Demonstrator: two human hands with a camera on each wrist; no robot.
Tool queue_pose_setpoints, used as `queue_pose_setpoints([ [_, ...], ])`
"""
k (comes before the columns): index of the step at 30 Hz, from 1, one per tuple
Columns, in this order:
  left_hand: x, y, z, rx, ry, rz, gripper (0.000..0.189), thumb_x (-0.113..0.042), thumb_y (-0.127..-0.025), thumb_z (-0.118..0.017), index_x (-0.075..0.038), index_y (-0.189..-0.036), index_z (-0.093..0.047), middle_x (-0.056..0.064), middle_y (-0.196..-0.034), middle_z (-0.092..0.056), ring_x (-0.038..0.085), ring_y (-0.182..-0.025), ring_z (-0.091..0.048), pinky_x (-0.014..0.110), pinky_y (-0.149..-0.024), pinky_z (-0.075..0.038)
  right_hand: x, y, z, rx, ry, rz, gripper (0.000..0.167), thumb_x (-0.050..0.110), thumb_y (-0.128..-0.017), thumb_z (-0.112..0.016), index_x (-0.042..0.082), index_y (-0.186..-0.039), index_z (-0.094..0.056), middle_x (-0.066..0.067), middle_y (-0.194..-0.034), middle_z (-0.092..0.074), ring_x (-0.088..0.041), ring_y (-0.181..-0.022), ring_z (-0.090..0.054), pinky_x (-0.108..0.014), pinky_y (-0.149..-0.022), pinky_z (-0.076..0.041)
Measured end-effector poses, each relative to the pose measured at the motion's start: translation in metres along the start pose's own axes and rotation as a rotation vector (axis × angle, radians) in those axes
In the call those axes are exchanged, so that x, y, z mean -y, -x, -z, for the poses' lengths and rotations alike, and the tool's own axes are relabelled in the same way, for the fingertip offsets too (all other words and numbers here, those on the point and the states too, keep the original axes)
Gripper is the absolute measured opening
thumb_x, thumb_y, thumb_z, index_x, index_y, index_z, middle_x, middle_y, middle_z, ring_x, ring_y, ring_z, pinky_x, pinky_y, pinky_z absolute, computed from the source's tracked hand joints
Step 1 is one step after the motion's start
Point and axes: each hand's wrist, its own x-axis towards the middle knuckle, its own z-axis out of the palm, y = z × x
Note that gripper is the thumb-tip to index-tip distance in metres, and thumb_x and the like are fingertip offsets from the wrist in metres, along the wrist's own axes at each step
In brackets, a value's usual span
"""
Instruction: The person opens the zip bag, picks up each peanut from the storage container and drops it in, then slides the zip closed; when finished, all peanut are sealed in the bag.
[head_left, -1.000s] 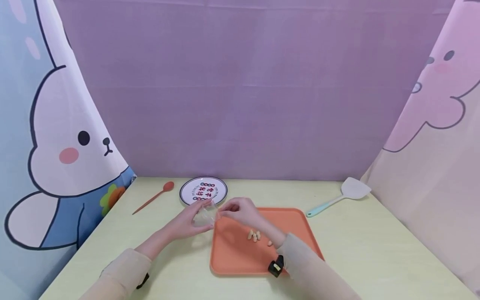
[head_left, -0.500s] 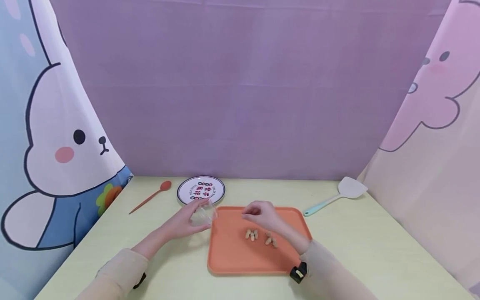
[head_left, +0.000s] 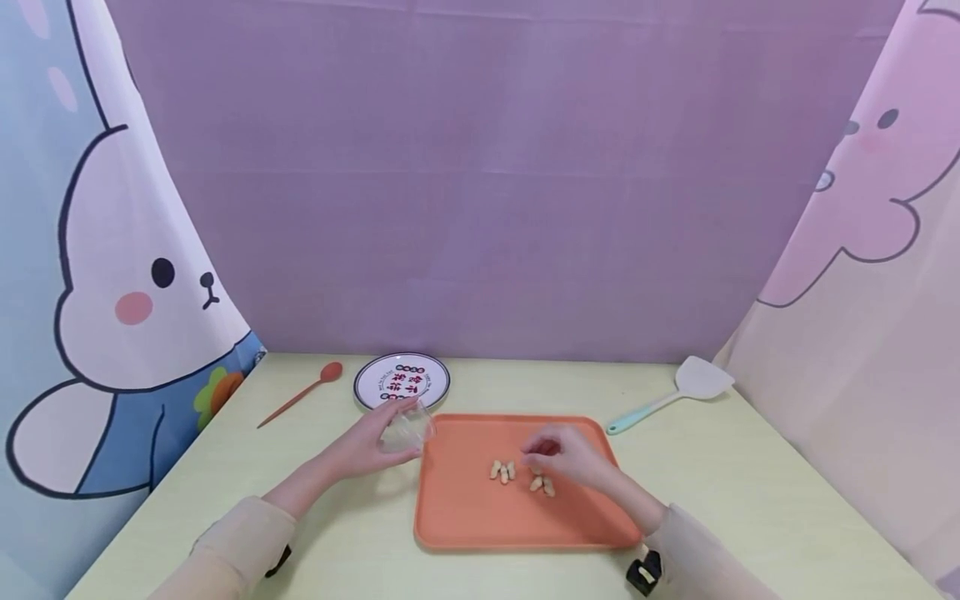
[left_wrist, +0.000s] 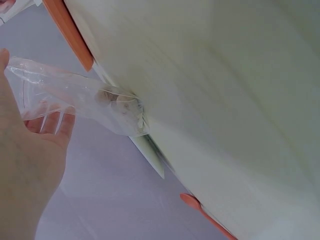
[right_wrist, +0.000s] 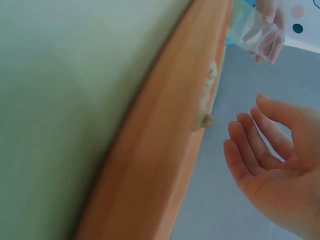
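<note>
In the head view my left hand [head_left: 371, 442] grips a clear plastic bag [head_left: 407, 429] just left of the orange tray [head_left: 480, 521]. Brownish lumps [left_wrist: 117, 100] lie at the bottom of the bag [left_wrist: 75, 90] in the left wrist view. My right hand [head_left: 566, 454] is over the tray, right at a small group of peanuts [head_left: 542, 485]. Its fingers are loosely bent and apart from the thumb, with nothing between them in the right wrist view. Left of that group lie several more peanuts [head_left: 503, 472].
Behind the left hand stands a white plate [head_left: 375, 385] with a dark rim and red characters. A red spoon [head_left: 300, 394] lies at the back left. Towards the right is a white spatula [head_left: 701, 379] with a mint handle. A purple cloth [head_left: 480, 208] hangs behind the table.
My right hand has moved away from the bag's mouth, rightward and down over the tray, to the right-hand peanuts. The left hand keeps the bag in nearly the same place.
</note>
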Motion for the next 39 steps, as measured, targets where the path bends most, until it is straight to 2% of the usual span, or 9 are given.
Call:
queue_pose_setpoints([
  [6,0.001,0.0,0.0,0.006,0.006,-0.004,0.075,-0.029,-0.077,-0.076,-0.001,-0.138,-0.041,0.012,-0.133,-0.053,0.029,-0.121,-0.051,0.048,-0.1,-0.044,-0.012,0.01,0.001,0.005,-0.003,0.043,0.016,0.013,-0.084,-0.069,-0.001,-0.091,-0.069,-0.008,-0.082,-0.07,-0.01,-0.073,-0.064,-0.022,-0.066,-0.054],
  [13,0.002,0.001,-0.001,0.011,0.013,0.0,0.076,-0.03,-0.078,-0.076,-0.001,-0.138,-0.041,0.013,-0.134,-0.052,0.03,-0.121,-0.051,0.049,-0.099,-0.045,-0.023,0.018,0.004,0.032,0.038,-0.023,0.014,0.015,-0.08,-0.074,0.003,-0.086,-0.07,-0.003,-0.078,-0.069,0.001,-0.066,-0.056,-0.016,-0.059,-0.049],
  [18,0.004,0.002,-0.003,0.009,0.009,0.006,0.076,-0.029,-0.077,-0.076,-0.001,-0.138,-0.041,0.012,-0.134,-0.053,0.029,-0.121,-0.051,0.049,-0.1,-0.044,-0.024,0.021,0.006,0.092,0.046,-0.058,0.019,0.018,-0.075,-0.078,0.004,-0.081,-0.067,0.0,-0.071,-0.064,-0.001,-0.06,-0.052,-0.015,-0.054,-0.045],
  [27,0.005,0.003,-0.005,0.009,0.016,0.02,0.076,-0.031,-0.078,-0.076,-0.003,-0.138,-0.041,0.01,-0.134,-0.053,0.028,-0.12,-0.051,0.049,-0.1,-0.044,-0.025,0.023,0.008,0.131,0.065,-0.07,0.01,0.007,-0.079,-0.072,0.002,-0.087,-0.069,-0.002,-0.077,-0.067,-0.001,-0.068,-0.055,-0.016,-0.058,-0.048],
  [34,0.003,0.002,-0.004,0.005,0.006,0.017,0.076,-0.031,-0.078,-0.075,-0.002,-0.139,-0.04,0.01,-0.134,-0.052,0.028,-0.12,-0.05,0.049,-0.1,-0.043,-0.03,0.023,0.014,0.109,0.063,-0.074,0.018,0.01,-0.078,-0.074,0.002,-0.094,-0.071,-0.005,-0.085,-0.07,-0.003,-0.072,-0.058,-0.018,-0.061,-0.05],
  [39,0.002,0.001,-0.002,0.003,-0.005,0.007,0.076,-0.03,-0.078,-0.076,-0.002,-0.139,-0.039,0.011,-0.134,-0.053,0.028,-0.121,-0.051,0.048,-0.1,-0.044,-0.032,0.024,0.018,0.094,0.074,-0.058,0.016,0.014,-0.084,-0.069,0.002,-0.094,-0.071,-0.006,-0.086,-0.071,-0.002,-0.072,-0.057,-0.018,-0.063,-0.049],
])
